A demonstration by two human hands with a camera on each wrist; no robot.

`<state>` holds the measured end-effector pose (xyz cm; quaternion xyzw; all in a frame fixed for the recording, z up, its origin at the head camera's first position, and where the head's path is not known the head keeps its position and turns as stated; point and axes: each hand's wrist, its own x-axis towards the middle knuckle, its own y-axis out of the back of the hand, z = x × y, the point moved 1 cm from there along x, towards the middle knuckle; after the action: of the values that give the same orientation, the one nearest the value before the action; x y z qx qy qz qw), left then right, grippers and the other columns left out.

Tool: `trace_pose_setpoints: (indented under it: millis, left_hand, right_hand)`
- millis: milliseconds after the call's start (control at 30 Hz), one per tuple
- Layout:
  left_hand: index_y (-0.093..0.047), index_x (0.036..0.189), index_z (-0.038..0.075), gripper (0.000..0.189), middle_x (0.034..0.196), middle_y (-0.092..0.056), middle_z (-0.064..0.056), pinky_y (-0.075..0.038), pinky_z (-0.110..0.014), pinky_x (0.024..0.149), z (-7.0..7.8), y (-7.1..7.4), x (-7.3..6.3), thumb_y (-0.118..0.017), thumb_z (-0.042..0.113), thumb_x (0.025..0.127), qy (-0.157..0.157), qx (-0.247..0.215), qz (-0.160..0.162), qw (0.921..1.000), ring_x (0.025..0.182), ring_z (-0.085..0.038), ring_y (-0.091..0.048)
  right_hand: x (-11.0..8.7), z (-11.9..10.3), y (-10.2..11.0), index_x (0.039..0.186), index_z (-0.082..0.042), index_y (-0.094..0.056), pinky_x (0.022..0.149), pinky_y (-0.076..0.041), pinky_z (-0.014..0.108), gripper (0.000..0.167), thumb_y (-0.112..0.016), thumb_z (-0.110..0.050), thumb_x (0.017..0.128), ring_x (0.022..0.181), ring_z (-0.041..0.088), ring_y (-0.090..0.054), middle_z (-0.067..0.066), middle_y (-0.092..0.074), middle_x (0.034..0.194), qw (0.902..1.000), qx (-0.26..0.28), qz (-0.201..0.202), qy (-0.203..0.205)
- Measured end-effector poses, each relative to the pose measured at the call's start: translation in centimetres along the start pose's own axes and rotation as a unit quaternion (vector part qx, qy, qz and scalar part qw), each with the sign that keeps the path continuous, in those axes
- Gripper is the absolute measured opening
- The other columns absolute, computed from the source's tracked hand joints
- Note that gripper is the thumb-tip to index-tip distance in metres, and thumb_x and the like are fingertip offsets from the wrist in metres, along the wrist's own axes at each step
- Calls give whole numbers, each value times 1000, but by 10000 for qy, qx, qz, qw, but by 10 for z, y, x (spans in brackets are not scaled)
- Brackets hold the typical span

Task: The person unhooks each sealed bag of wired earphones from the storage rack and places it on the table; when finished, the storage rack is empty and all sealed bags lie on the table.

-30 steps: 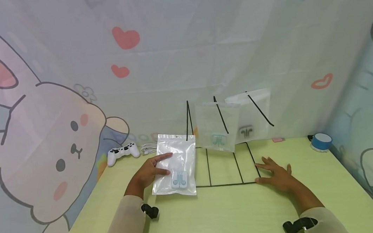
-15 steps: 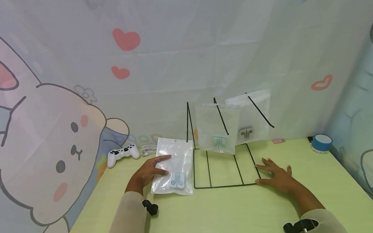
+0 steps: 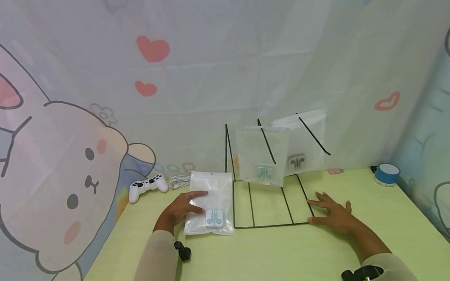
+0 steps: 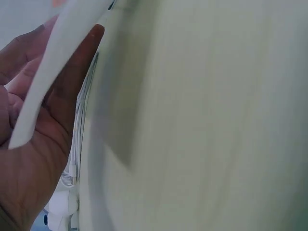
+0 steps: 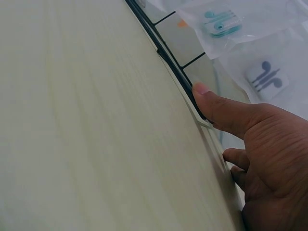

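Note:
My left hand (image 3: pixel 179 208) holds a clear-and-white zip bag (image 3: pixel 200 182) with earphones in a square case (image 3: pixel 214 218) inside. In the left wrist view, the bag (image 4: pixel 57 45) passes between my thumb and fingers, seen edge-on. Its top edge lies right by the tip of the bare left hook (image 3: pixel 226 151) of a black wire display rack (image 3: pixel 267 226). Two similar bags hang from the other hooks, one with teal earphones (image 3: pixel 265 171), one with dark earphones (image 3: pixel 296 161). My right hand (image 3: pixel 335 213) touches the rack's front right corner, fingers spread, thumb (image 5: pixel 204 96) on the front rod.
A white game controller (image 3: pixel 148 187) and a coiled white cable (image 3: pixel 179 181) lie at the back left of the table (image 3: pixel 277 261). A blue roll of tape (image 3: pixel 387 174) and a small pink piece (image 3: pixel 335 171) sit at the back right. A printed curtain hangs behind.
The bag in my left hand has shifted slightly left, and its top edge has dropped from overlapping the left hook to about its tip. My right hand stays at the rack's corner.

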<state>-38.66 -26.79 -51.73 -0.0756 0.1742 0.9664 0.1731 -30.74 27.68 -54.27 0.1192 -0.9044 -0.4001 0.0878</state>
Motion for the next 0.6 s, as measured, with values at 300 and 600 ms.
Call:
trace_pose_setpoints:
  millis: [300, 600]
  left_hand:
    - [-70, 149, 19, 79, 170, -48, -21, -27, -63, 134, 2, -2, 2, -99, 14, 76, -215, 1203, 474, 9914, 163, -44, -37]
    - [-63, 155, 11, 86, 171, -44, -26, -29, -65, 133, 4, -6, 2, -98, 15, 76, -136, 1759, 791, 9811, 162, -49, -36]
  right_hand:
    - [0, -1, 0, 156, -10, -60, 111, 16, 94, 76, -83, -46, 94, 164, 60, -13, 32, -27, 176, 10000, -16, -22, -15]
    - [2, 0, -1, 157, -11, -60, 111, 15, 94, 76, -83, -46, 94, 164, 59, -14, 31, -28, 176, 10000, -55, -23, -16]
